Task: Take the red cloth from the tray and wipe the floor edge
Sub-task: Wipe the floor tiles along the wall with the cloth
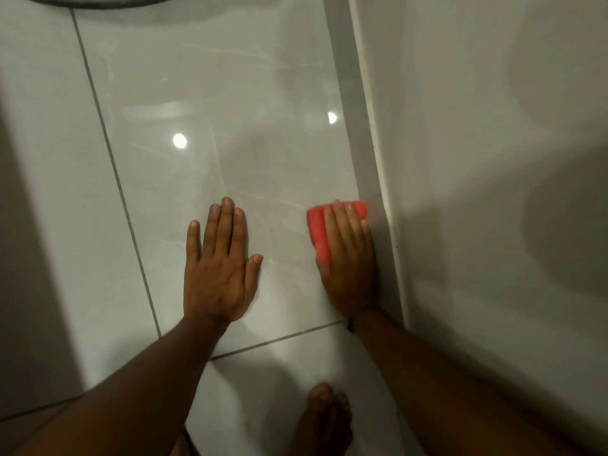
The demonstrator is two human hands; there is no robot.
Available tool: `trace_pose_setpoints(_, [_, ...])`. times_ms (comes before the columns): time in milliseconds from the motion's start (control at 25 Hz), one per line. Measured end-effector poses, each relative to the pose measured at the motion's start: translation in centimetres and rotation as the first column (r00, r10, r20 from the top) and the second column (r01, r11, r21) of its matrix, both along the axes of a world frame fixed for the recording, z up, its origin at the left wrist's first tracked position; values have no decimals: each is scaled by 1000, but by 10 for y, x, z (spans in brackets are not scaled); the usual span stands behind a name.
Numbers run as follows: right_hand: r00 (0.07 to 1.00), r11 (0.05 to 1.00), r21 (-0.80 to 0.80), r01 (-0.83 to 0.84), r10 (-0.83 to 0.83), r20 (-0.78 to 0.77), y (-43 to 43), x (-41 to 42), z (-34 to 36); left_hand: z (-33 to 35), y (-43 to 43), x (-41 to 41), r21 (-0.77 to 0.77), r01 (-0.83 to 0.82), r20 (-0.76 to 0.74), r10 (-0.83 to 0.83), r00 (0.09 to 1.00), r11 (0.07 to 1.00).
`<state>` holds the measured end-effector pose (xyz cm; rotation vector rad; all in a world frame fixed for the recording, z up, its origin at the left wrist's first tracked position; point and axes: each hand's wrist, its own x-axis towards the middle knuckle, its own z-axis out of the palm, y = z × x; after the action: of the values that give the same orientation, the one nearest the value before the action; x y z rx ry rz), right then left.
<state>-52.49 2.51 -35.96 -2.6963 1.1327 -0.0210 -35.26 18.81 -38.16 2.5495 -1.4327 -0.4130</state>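
The red cloth [316, 229] is folded and lies flat on the glossy tile floor, right against the grey floor edge [368, 166] at the foot of the white wall. My right hand [348, 258] presses down on it, fingers pointing away from me, covering most of the cloth. Its side touches the skirting. To the left, my left hand [218, 268] rests palm down on the tile with the fingers spread and holds nothing. The tray is out of view.
A white wall [493, 159] fills the right side. Grout lines [108, 149] cross the pale tiles. A dark curved rim [98, 3] shows at the top left. My bare foot [324, 419] stands at the bottom, near the wall.
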Motion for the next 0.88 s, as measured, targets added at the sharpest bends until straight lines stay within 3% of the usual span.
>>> trace_pose_setpoints(200, [999,997,69,17,-15,-34,46,-55,7,-2,3,-1,-19,4,9,-4,1000,1000])
trace_pose_setpoints(480, [997,997,15,82,-82,3,-41,67,-1,-3,2,0,-23,3,15,-3,1000,1000])
trace_pose_setpoints(760, [995,998,56,34,-28,-99,75,-87,11,-2,2,0,-13,10,-5,-10,1000,1000])
trace_pose_setpoints(880, [995,999,48,24,-19,-101,73,-88,9,-2,1,-1,-13,6,-12,-6,1000,1000])
